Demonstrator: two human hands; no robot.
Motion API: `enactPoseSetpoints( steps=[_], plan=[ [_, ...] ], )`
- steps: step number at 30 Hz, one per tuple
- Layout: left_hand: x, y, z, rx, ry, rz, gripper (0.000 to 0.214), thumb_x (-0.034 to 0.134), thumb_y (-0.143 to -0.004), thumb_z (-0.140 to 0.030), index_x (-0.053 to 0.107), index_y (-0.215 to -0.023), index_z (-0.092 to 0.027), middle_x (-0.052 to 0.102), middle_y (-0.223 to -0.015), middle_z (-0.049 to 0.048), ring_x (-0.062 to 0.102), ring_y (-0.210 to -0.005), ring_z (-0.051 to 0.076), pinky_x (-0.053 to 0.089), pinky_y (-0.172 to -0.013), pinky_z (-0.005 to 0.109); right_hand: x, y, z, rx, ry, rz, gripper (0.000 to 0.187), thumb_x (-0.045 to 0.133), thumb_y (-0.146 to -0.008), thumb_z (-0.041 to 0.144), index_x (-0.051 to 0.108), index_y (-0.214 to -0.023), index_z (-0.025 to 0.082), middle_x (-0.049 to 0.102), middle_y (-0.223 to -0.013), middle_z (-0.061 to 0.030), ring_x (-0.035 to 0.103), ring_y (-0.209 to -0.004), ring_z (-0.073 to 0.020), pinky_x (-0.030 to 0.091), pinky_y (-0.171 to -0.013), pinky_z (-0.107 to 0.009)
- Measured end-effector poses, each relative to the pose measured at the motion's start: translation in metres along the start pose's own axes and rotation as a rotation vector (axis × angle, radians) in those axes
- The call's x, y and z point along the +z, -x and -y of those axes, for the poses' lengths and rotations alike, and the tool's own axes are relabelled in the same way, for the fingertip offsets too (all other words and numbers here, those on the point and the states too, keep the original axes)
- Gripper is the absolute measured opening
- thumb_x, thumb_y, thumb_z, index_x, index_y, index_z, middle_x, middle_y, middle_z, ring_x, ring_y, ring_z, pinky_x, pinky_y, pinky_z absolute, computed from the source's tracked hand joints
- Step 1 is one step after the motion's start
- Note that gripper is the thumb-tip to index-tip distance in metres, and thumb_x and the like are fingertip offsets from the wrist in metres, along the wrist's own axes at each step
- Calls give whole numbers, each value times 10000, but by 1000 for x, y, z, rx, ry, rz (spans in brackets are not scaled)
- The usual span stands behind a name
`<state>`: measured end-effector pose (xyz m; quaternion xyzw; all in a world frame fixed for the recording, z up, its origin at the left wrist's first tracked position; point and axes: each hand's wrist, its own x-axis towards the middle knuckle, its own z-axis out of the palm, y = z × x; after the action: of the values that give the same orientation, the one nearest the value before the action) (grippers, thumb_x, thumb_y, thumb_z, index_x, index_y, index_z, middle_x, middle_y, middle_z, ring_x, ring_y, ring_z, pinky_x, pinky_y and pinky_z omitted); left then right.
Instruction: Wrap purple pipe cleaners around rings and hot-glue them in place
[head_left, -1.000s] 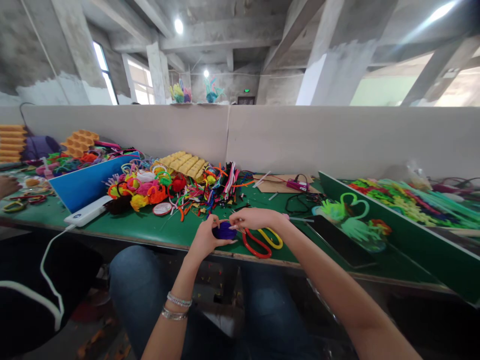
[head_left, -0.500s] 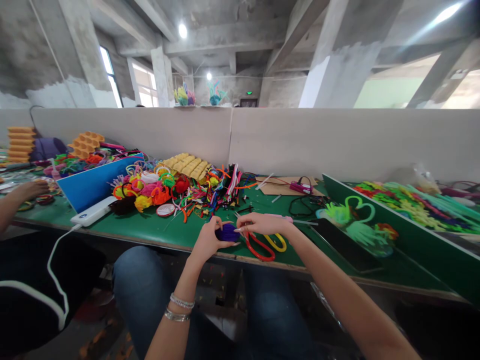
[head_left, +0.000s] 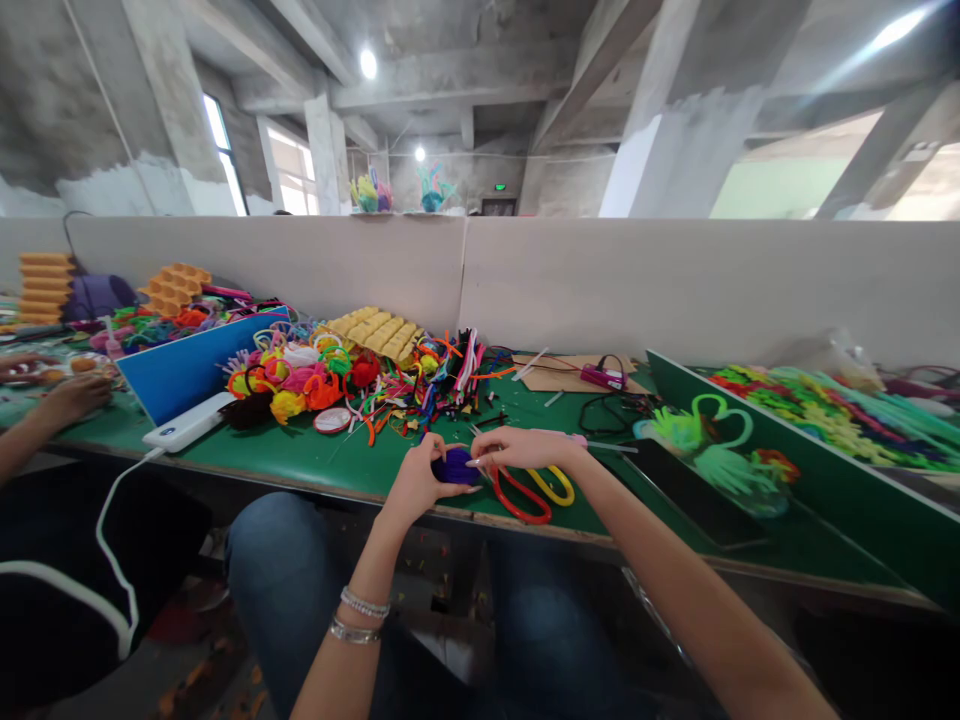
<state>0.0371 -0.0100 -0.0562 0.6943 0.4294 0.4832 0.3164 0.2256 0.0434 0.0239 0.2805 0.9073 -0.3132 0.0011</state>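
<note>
A dark purple bundle of what look like pipe cleaners (head_left: 456,466) sits at the near edge of the green table. My left hand (head_left: 417,470) curves around its left side, thumb below and fingers above, holding it. From the right, my right hand (head_left: 504,447) reaches over with fingertips pinched together at the bundle's right edge. Whether they grip a strand of it is too small to see. Scissors with one red and one yellow handle (head_left: 536,492) lie just below my right hand, their blades partly hidden by it.
Colourful pipe-cleaner pieces (head_left: 322,372) are heaped behind a white power bank (head_left: 187,424) and blue divider (head_left: 199,365). To the right are a black phone (head_left: 694,490), light-green swan-like shapes (head_left: 724,455) and a green divider (head_left: 810,480). Another person's hand (head_left: 79,393) works at far left.
My hands and the purple bundle have barely moved. At far left the other person's hand has shifted down, and a second hand has come into view beside it.
</note>
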Motion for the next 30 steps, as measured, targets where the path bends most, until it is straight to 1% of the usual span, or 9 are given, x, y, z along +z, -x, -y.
enactPoseSetpoints(
  steps=[5,8,11,13,17,20,23,26,30],
  plan=[
    [0,0,-2,7,-79,-8,515,770,-515,-313,346,-793,-219,682,-948,53,640,-853,199,476,-746,303,-1,-2,-5,11,-18,29,244,476,-823,359,596,-829,146,563,-759,-10,498,-690,-119,400,-644,-231],
    [1,0,-1,8,-60,-9,535,778,-505,-336,365,-823,-215,672,-968,57,638,-872,199,477,-753,304,-3,-4,-5,19,-13,60,262,476,-823,380,602,-829,150,571,-772,-10,498,-696,-119,400,-654,-232],
    [1,0,1,21,-50,-9,547,783,-497,-356,374,-830,-212,671,-944,54,640,-861,199,477,-744,301,-6,-7,-5,28,-6,90,278,482,-819,403,603,-835,154,582,-783,-11,503,-713,-121,398,-664,-231],
    [1,0,1,40,-63,-17,550,786,-490,-363,375,-825,-213,670,-941,54,638,-862,201,473,-755,307,-8,-10,-4,49,-5,126,292,483,-817,418,598,-834,151,589,-770,-12,511,-694,-118,399,-645,-229],
    [1,0,1,64,-66,-16,551,786,-493,-370,383,-835,-212,670,-947,55,633,-892,205,463,-785,313,-16,-16,-1,111,0,223,329,509,-792,461,582,-776,140,586,-702,-8,507,-613,-105,396,-587,-226],
    [0,0,0,75,-77,-19,551,786,-494,-383,394,-840,-209,672,-909,44,632,-878,204,465,-752,292,-23,-22,5,152,-5,313,374,530,-761,510,577,-741,140,589,-671,-5,512,-605,-103,400,-587,-227],
    [0,0,-1,68,-122,-38,556,787,-486,-399,404,-839,-206,669,-875,36,632,-838,202,465,-726,287,-30,-31,11,197,-8,417,425,560,-710,564,585,-735,141,612,-681,-10,524,-619,-107,403,-595,-232],
    [0,0,0,71,-111,-27,557,785,-495,-397,401,-851,-209,669,-885,40,631,-871,206,467,-742,290,-36,-40,12,247,6,509,456,600,-653,586,603,-732,138,631,-700,-18,531,-630,-112,392,-595,-236],
    [0,0,3,71,-111,-28,568,794,-483,-388,409,-861,-209,672,-908,48,631,-868,208,471,-745,295,-42,-51,12,301,53,595,492,626,-613,595,640,-766,128,646,-712,-29,541,-615,-118,370,-593,-249]
  ],
)
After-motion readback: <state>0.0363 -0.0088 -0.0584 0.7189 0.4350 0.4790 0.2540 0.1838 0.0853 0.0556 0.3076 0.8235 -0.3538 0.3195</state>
